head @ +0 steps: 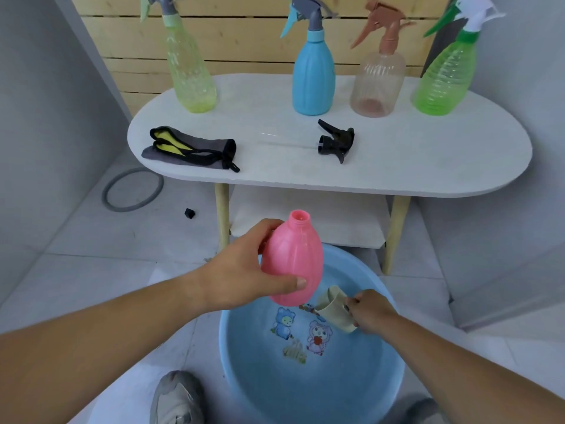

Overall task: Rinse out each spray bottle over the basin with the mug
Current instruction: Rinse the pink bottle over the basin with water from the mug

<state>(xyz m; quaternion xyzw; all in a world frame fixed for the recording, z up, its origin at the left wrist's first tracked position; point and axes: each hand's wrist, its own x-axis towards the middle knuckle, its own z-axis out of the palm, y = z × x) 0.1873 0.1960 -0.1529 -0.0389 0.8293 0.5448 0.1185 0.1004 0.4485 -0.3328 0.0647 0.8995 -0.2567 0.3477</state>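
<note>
While over basin (351,381), pink bottle (293,258) beside mug (334,310).

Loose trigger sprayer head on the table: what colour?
Black trigger sprayer head, clearest in the head view.

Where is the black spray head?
Head view: the black spray head lies on the white table, near the blue bottle, right of the grey cloth.

Pink bottle (293,261) gripped — mug (334,310) dipped.
</note>
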